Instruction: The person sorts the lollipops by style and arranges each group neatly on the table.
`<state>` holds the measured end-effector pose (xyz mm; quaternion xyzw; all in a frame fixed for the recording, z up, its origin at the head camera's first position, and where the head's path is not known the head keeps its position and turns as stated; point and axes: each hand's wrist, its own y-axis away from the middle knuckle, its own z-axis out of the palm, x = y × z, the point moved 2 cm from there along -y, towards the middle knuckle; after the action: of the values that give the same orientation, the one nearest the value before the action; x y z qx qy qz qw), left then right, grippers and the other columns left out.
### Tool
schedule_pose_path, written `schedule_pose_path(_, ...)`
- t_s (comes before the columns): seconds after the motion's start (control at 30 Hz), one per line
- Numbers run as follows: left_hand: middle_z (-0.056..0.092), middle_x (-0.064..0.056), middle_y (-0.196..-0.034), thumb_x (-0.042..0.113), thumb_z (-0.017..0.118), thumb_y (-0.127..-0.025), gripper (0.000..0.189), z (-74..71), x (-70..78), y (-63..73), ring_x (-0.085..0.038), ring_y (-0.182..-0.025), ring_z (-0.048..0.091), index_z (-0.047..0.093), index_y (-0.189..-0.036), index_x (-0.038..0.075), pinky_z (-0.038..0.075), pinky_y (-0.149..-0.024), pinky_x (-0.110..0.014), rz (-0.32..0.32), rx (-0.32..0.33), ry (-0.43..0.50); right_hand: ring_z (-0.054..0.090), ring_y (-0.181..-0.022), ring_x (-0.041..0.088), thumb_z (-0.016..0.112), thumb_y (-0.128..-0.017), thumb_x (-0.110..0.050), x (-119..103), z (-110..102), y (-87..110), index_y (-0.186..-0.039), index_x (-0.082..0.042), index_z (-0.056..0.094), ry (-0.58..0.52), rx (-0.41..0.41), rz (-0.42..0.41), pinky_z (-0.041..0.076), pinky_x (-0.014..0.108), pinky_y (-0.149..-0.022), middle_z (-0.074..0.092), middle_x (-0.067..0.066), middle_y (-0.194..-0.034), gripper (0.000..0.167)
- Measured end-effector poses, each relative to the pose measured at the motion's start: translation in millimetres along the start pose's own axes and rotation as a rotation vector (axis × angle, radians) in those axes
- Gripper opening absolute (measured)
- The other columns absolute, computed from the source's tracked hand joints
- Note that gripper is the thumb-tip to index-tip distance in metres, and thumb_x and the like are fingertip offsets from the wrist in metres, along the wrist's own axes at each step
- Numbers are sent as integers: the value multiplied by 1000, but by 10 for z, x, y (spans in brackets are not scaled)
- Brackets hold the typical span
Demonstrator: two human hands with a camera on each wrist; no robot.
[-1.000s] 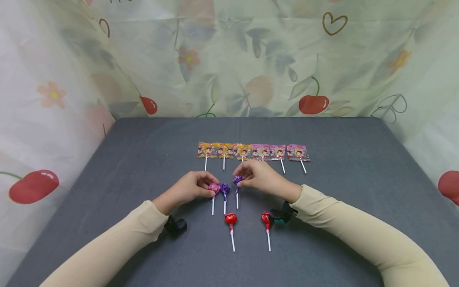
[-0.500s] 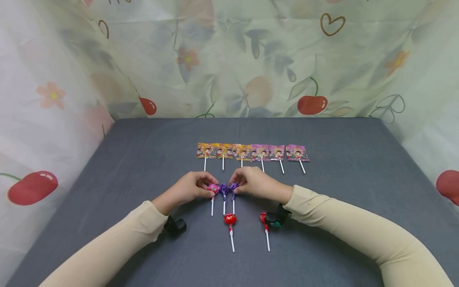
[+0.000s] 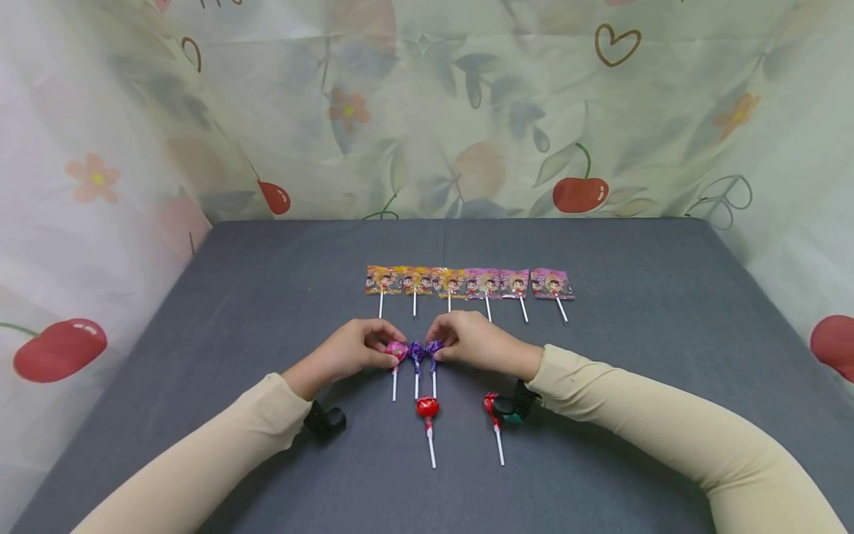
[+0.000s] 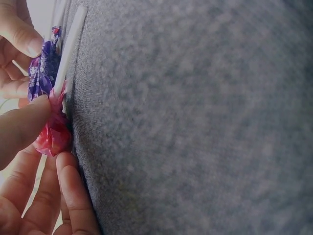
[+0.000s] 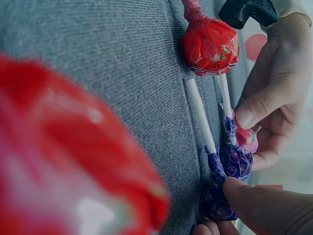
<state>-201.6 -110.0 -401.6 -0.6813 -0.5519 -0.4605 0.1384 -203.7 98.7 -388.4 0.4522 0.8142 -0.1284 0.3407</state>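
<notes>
In the head view my left hand (image 3: 352, 347) pinches a pink-wrapped lollipop (image 3: 396, 351) by its head, thumb on the near side. My right hand (image 3: 479, 341) pinches a purple-wrapped lollipop (image 5: 217, 203) between thumb and fingers. A second purple lollipop (image 3: 416, 352) lies between these two, so the three heads sit side by side with white sticks pointing toward me. The left wrist view shows the pink wrapper (image 4: 54, 139) under my left thumb, purple wrappers just beyond it.
Nearer me lie a red lollipop (image 3: 428, 407) and another red lollipop (image 3: 490, 403), partly covered by the black wrist device (image 3: 517, 404). Farther back, orange packets (image 3: 417, 281) and pink packets (image 3: 515, 283) with lollipop sticks form a row on the grey table (image 3: 280, 259). A patterned curtain (image 3: 427, 111) encloses it.
My right hand has moved left with its purple lollipop, bringing it beside the middle purple one, and has since stayed there. The left hand stays on the pink lollipop.
</notes>
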Motion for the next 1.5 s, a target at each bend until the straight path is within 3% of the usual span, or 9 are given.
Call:
schedule_pose_path(0.3, 65, -4, -107, 9, 75, -84, 25, -3, -2, 2, -17, -87, 59, 70, -108, 15, 48, -71, -27, -11, 3, -1, 65, -82, 11, 74, -83, -7, -3, 1, -1, -103, -6, 68, -9, -6, -5, 51, 25, -74, 71, 6, -98, 21)
schedule_pose_path(0.53, 65, -4, -107, 10, 75, -84, 25, 0, 3, 6, -17, -87, 58, 70, -108, 14, 48, -70, -28, -6, -4, 4, 67, -99, 22, 73, -85, -12, -19, -112, 69, -119, -6, 63, -41, -14, 9, 52, 33, -84, 68, 12, -114, 35)
schedule_pose_path(0.93, 65, -4, -107, 9, 75, -84, 24, -2, 0, 7, -17, -87, 58, 70, -107, 14, 47, -69, -28, -4, -2, 1, 51, -128, 30, 71, -88, -20, -71, -391, 518, -138, -14, 52, -253, -14, -13, 45, 45, -100, 52, 10, -142, 54)
schedule_pose_path(1.03, 64, -4, -107, 9, 75, -84, 24, -2, -6, 9, -17, -87, 57, 70, -107, 15, 47, -69, -27, -3, -1, 0, 51, -128, 29, 73, -87, -21, -22, -377, 642, -138, -17, 52, -273, -3, -32, 44, 44, -101, 53, 9, -141, 56)
schedule_pose_path(1.2, 64, -4, -107, 9, 75, -83, 24, 2, -13, 7, -17, -86, 58, 70, -107, 15, 47, -69, -27, -8, 5, -1, 54, -125, 31, 74, -86, -24, 101, -256, 779, -136, -9, 53, -298, 9, -82, 45, 45, -99, 55, 12, -138, 56)
schedule_pose_path(1.5, 64, -4, -107, 8, 75, -83, 25, 7, -10, 2, -17, -86, 57, 70, -107, 15, 47, -69, -27, -7, 6, -3, 57, -120, 31, 74, -86, -21, 297, -26, 978, -131, -4, 57, -324, -32, -53, 48, 34, -96, 58, 14, -133, 52)
